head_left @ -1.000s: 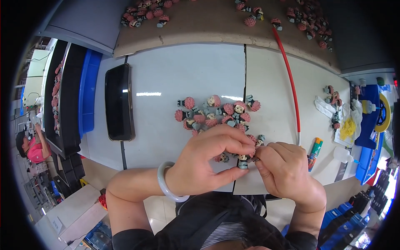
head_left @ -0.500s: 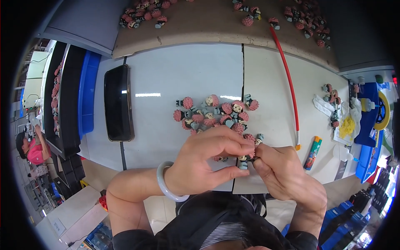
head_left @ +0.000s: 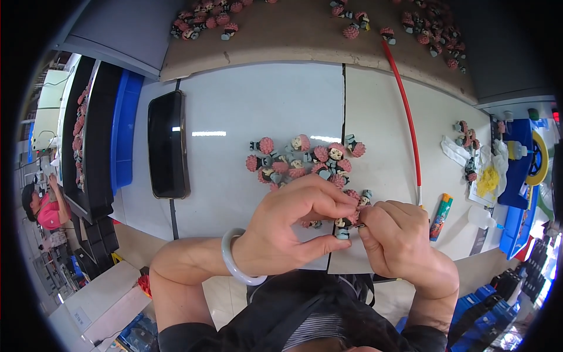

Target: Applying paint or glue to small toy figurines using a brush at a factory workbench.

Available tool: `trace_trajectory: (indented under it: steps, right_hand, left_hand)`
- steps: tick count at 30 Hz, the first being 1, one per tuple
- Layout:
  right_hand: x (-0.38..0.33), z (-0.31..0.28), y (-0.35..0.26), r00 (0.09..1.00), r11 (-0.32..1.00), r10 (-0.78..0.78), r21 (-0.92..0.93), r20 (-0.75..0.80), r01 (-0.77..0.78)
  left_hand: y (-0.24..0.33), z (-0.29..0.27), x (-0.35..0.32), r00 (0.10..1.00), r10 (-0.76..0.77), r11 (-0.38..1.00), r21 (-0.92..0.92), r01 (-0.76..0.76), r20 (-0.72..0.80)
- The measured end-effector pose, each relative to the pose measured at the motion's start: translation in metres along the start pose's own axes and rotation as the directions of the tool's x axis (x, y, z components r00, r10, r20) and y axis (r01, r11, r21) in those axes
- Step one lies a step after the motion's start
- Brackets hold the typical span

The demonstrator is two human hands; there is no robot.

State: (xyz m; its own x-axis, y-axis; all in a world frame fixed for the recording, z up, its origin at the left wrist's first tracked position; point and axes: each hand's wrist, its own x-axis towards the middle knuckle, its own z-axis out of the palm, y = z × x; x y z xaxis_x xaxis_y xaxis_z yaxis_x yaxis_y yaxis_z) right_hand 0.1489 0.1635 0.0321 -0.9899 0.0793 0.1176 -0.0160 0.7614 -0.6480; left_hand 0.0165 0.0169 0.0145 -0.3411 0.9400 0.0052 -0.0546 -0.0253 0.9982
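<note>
Between the thumb and fingertips of my left hand [head_left: 293, 223] stands a small figurine [head_left: 342, 223] with a pink bumpy head, dark body and pale blue-grey feet. My right hand [head_left: 400, 237] is closed beside it, thumb against curled fingers, close to the figurine's right side. A small dark tip shows at those fingers, but what they hold is too hidden to name. Just beyond my hands lies a loose pile of similar figurines [head_left: 296, 167] on the white tabletop [head_left: 234, 105]. My left fingers partly cover the nearest ones.
A black phone [head_left: 167, 145] lies at left, near a blue bin [head_left: 126, 129]. To the right are a red-handled brush [head_left: 406, 111], a lighter [head_left: 441, 217] and a white bottle [head_left: 482, 217]. More figurines [head_left: 214, 17] sit on the brown shelf behind. A person [head_left: 48, 205] is at far left.
My right hand has turned and shifted slightly, its thumb lower, leaving more of the figurine in sight. The left hand keeps its hold, almost unmoved.
</note>
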Motion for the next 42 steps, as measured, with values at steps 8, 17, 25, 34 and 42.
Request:
trace_trajectory:
  steps: [8,17,25,34,42]
  right_hand:
    - [-0.002,0.008,0.006,1.0,0.997,0.014,0.079,0.005,-0.014]
    - [-0.003,0.003,0.004,0.996,0.991,0.068,0.108,0.062,-0.074]
    - [0.003,-0.016,0.008,0.98,0.86,0.17,0.47,0.103,-0.199]
    - [0.0,-0.02,0.055,0.802,0.727,0.562,-0.342,-0.2,-0.595]
    - [-0.013,-0.022,0.011,0.742,0.773,0.262,0.595,-0.617,0.221]
  left_hand:
    - [-0.005,0.002,-0.002,0.999,0.005,1.0,-0.021,-0.006,-0.033]
    - [-0.002,-0.001,0.002,0.999,0.035,0.99,0.139,-0.039,0.028]
    - [-0.011,0.002,0.003,0.999,0.039,0.998,-0.055,-0.041,-0.038]
    - [-0.004,0.001,0.005,0.991,0.091,0.994,0.067,-0.085,-0.099]
    - [-0.003,0.003,0.005,0.982,0.185,0.908,0.389,-0.154,-0.043]
